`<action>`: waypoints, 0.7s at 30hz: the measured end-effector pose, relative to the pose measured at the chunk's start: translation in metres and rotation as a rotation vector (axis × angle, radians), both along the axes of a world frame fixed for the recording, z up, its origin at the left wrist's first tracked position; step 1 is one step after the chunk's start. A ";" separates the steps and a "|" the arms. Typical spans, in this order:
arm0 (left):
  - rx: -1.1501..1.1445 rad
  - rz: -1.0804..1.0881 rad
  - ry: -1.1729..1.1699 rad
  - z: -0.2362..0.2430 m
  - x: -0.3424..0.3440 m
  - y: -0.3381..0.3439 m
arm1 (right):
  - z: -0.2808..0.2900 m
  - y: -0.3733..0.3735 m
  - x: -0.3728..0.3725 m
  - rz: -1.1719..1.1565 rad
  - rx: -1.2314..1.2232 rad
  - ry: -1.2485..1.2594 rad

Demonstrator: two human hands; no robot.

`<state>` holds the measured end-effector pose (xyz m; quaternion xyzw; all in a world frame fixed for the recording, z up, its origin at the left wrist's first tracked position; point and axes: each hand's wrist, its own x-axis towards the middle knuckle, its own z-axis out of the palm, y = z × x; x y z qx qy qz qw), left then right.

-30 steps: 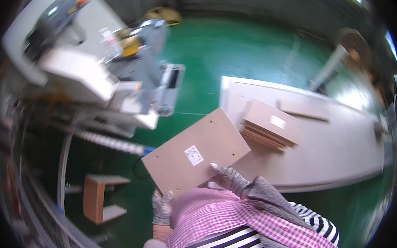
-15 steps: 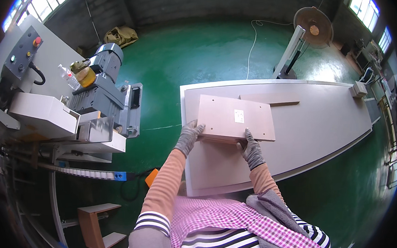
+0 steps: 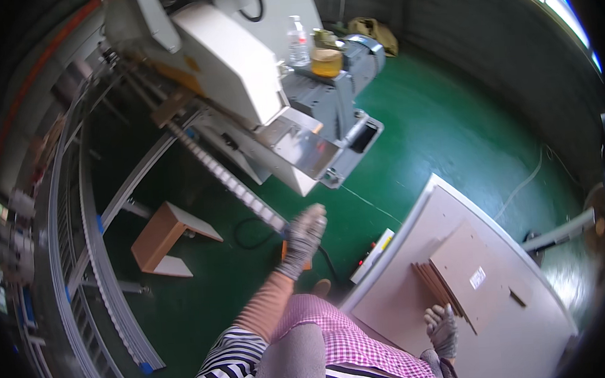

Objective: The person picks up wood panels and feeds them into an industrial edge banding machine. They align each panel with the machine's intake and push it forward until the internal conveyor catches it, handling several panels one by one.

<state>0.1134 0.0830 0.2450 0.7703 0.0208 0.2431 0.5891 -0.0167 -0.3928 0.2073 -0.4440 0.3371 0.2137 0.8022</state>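
My left hand (image 3: 305, 239), in a grey work glove and blurred by motion, reaches forward over the floor with nothing in it; its fingers look stretched out. Close to it hangs the lower edge of the grey-white machine (image 3: 239, 61). Beside the near end of a stack of pinkish-brown panels (image 3: 455, 252), my gloved right hand (image 3: 443, 331) is empty, its fingers loosely bent and apart. The stack lies on a large pale board-topped table (image 3: 385, 302), its layers slightly fanned out. A white label (image 3: 477, 277) sticks to the top panel.
Left of me runs a curved-looking roller conveyor (image 3: 88, 250). A brown-and-white U-shaped panel piece (image 3: 163, 239) sits low beside it. On the machine's grey motor (image 3: 321, 94) stand a clear bottle (image 3: 298, 42) and a yellow jar (image 3: 327, 63). A fan stand (image 3: 561, 230) rises beyond the table.
The view has swung left toward the machine and conveyor. Both hands have let go of the panels, which now rest on the table. My left hand has moved away from them.
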 end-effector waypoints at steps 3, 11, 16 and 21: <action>-0.345 0.373 -0.096 0.019 -0.003 0.147 | -0.009 0.040 0.025 0.144 0.119 0.048; -0.435 0.897 0.109 0.015 0.044 0.397 | 0.022 0.196 0.109 0.428 0.160 -0.030; -0.312 1.089 0.270 -0.030 0.079 0.506 | 0.019 0.242 0.117 0.489 0.167 0.017; -0.448 1.095 0.408 -0.047 0.112 0.534 | 0.024 0.262 0.104 0.503 0.070 0.068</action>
